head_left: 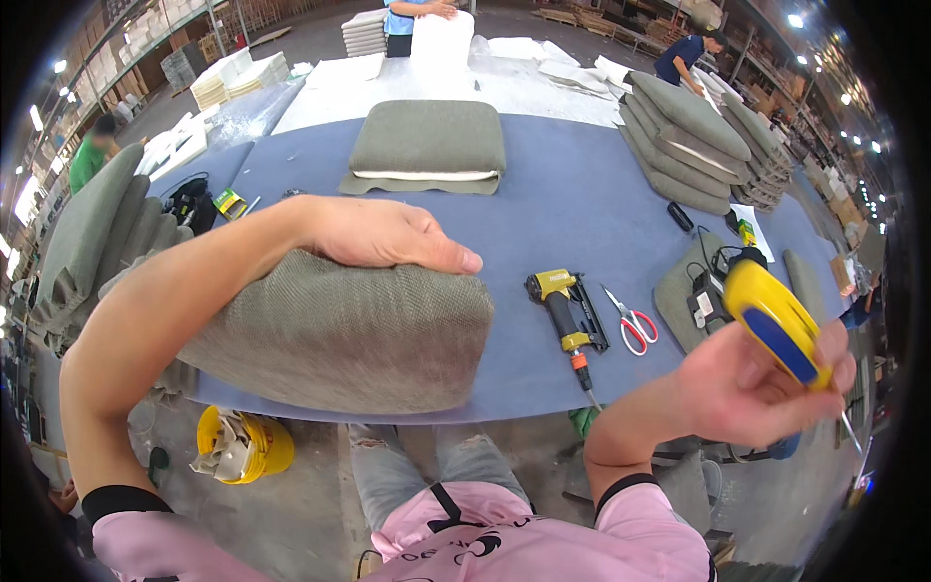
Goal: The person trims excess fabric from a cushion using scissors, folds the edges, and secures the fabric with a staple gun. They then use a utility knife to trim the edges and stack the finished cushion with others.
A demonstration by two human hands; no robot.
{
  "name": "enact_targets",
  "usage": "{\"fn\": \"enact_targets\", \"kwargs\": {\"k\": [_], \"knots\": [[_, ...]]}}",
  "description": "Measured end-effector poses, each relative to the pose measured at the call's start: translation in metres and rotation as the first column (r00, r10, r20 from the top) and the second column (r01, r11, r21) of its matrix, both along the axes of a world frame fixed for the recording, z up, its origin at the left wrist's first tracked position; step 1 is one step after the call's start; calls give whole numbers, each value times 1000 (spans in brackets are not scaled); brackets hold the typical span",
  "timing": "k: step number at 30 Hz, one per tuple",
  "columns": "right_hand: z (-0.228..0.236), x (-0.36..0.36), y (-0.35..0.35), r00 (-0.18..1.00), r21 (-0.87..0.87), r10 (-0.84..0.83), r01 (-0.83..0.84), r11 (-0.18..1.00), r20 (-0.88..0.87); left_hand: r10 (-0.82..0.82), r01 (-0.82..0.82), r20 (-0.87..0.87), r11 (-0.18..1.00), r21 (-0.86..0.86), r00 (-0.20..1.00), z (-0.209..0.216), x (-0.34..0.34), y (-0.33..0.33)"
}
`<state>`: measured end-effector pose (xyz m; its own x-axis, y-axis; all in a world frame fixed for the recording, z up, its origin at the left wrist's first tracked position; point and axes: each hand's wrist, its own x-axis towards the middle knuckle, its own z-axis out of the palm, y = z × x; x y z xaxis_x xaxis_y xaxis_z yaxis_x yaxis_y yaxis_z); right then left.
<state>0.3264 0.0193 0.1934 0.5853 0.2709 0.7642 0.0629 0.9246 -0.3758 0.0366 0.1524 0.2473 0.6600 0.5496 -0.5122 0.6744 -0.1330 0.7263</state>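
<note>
My left hand [373, 233] is bent over the top of a grey-green fabric-covered cushion [359, 335], which stands tilted on its edge at the table's near side. The thumb lies along the cushion's upper edge; the other fingers are mostly curled out of sight. Raised at the right, apart from the cushion, my right hand [747, 388] is closed around a yellow-and-blue handled tool [781, 315] with a thin metal shaft, slightly blurred. Between the hands, a yellow-and-black staple gun [569, 310] with an air hose lies beside red-handled scissors [632, 322].
Another cushion [427, 141] with a white edge lies across the blue table [572, 213]. Cushion stacks stand at right [679, 141] and left [92, 233]. A yellow bucket [272, 451] of scraps sits on the floor. Other people work beyond, near white foam pieces [441, 44].
</note>
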Motion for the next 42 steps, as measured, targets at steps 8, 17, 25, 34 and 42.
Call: {"fn": "enact_targets", "kwargs": {"k": [8, 17, 25, 34, 42], "knots": [[41, 42, 30, 820, 75, 298, -380, 922, 489, 7, -6, -8, 999, 32, 1000, 1, -3, -6], [69, 18, 54, 703, -211, 299, -212, 954, 645, -58, 59, -58, 998, 24, 997, -1, -8, -8], [61, -24, 75, 554, -441, 455, -168, 882, 697, -81, 81, -5, 997, 16, 997, -12, -7, -11], [73, -37, 77, 472, -507, 526, -180, 843, 708, -97, 93, 86, 995, 44, 992, -25, -12, -9], [74, -47, 62, 255, -700, 750, -271, 661, 610, -65, 56, 200, 997, 50, 978, -25, -4, -29]]}}
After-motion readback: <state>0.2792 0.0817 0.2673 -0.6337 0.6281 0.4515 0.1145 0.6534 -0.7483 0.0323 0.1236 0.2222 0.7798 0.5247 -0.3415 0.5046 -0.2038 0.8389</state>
